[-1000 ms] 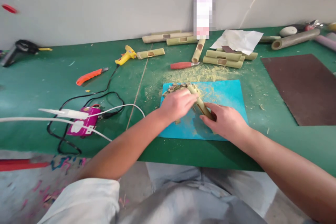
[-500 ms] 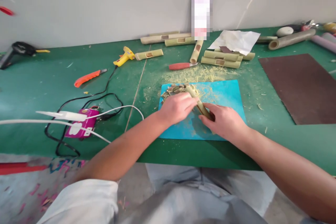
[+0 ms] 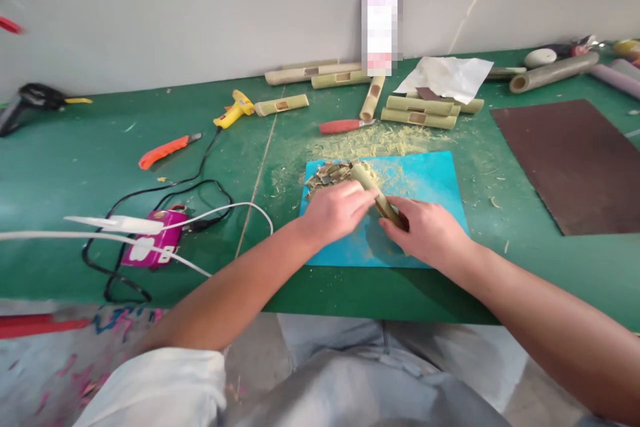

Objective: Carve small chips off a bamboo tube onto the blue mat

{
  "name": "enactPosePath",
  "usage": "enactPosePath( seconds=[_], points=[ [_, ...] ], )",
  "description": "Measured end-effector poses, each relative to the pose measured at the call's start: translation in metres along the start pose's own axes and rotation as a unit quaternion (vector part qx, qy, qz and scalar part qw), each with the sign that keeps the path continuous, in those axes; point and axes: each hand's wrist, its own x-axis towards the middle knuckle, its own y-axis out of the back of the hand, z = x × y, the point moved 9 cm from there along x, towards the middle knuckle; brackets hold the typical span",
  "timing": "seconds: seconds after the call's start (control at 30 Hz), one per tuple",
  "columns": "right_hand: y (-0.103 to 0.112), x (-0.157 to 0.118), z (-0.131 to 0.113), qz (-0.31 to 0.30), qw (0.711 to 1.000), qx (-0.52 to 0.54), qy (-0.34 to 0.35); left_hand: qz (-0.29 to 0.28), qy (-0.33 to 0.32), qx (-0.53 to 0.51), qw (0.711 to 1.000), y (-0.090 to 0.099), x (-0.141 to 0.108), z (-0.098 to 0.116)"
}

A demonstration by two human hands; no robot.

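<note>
Left grip (image 3: 336, 211): narrow, at the bamboo tube (image 3: 364, 175) (anything else pinched, I cannot tell)
Right grip (image 3: 431, 228): holding its near end
Handling: best braced over the blue sheet (image 3: 434, 177), pressure light

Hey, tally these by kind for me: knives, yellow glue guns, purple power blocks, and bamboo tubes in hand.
Knives, orange knife and red-handled knife: 2
Yellow glue gun: 1
Purple power block: 1
Held bamboo tube: 1
Total: 5
</note>
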Motion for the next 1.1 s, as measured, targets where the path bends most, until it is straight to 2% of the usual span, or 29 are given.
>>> enactPosePath(
  seconds=[0.1, 0.2, 0.33, 0.43, 0.57, 0.67, 0.8, 0.9, 0.97, 1.1],
  points=[
    [0.001, 0.0, 0.001, 0.006, 1.0, -0.003, -0.007, 0.015, 0.014, 0.017, 1.0, 0.002, 0.0, -0.003],
    [0.0, 0.0, 0.0, -0.002, 1.0, 0.0, -0.002, -0.001, -0.01, -0.005, 1.0, -0.001, 0.0, 0.0],
    [0.001, 0.0, 0.002, 0.006, 1.0, -0.004, -0.011, 0.023, 0.019, 0.013, 0.999, 0.004, 0.0, -0.007],
    [0.0, 0.0, 0.001, 0.003, 1.0, -0.004, -0.002, 0.001, -0.01, 0.003, 1.0, 0.0, 0.0, -0.001],
    [0.001, 0.0, 0.001, 0.006, 1.0, -0.006, -0.008, 0.018, 0.016, 0.021, 0.999, 0.004, -0.001, -0.003],
    [0.0, 0.0, 0.0, -0.001, 1.0, -0.006, -0.005, -0.003, -0.006, -0.001, 1.0, 0.0, -0.001, 0.002],
    [0.0, 0.001, 0.001, -0.001, 1.0, -0.007, -0.008, 0.032, 0.013, 0.015, 0.999, 0.005, -0.002, 0.0],
    [-0.001, 0.0, 0.0, -0.006, 1.0, -0.011, -0.007, 0.01, -0.004, -0.003, 1.0, 0.0, -0.002, 0.001],
    [-0.001, 0.0, 0.0, -0.009, 1.0, -0.013, -0.007, 0.003, -0.003, -0.003, 1.0, -0.002, -0.001, -0.004],
    [0.0, 0.0, 0.001, -0.003, 1.0, -0.015, -0.015, 0.027, 0.066, 0.035, 0.997, 0.003, 0.002, -0.03]
  ],
)
